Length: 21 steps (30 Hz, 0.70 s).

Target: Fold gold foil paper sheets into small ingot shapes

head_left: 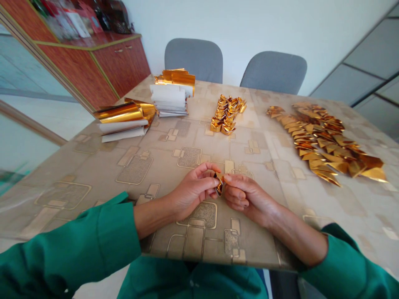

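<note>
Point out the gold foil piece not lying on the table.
It's the small folded gold foil piece pinched between the left hand and right hand; the others lie in two groups on the table.

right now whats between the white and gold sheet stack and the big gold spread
A small heap of folded gold foil pieces lies between the sheet stack and the big spread, in the head view.
</note>
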Motion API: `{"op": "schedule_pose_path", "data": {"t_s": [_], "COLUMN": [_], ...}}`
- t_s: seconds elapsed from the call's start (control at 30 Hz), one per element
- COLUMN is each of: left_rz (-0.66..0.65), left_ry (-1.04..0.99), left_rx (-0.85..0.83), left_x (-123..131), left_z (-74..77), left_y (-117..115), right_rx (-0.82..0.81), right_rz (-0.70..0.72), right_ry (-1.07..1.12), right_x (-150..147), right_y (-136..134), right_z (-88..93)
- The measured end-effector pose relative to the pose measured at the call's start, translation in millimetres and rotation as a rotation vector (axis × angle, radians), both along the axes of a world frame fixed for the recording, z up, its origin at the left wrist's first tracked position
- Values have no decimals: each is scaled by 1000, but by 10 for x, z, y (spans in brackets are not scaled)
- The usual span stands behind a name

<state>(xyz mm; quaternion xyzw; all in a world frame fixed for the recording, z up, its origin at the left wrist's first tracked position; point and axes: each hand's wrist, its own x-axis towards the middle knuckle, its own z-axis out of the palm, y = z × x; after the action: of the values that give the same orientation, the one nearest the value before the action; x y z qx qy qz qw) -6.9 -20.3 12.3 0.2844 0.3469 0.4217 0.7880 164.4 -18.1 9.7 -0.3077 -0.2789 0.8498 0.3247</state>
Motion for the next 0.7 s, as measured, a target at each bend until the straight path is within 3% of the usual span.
{"op": "schedule_pose_path", "data": {"t_s": [0.3, 0.7], "left_rz": [33, -62], "left_ry": [77, 60], "left_rx": [93, 80], "left_x": [0, -38], "left_z": [-14, -16], "left_y": [17, 24], "right_rx": [-5, -17], "right_rz": [21, 14], "right_ry": [-31, 24], "right_x": [11, -8], "right_y": [-3, 3], "right_z": [8, -28]}}
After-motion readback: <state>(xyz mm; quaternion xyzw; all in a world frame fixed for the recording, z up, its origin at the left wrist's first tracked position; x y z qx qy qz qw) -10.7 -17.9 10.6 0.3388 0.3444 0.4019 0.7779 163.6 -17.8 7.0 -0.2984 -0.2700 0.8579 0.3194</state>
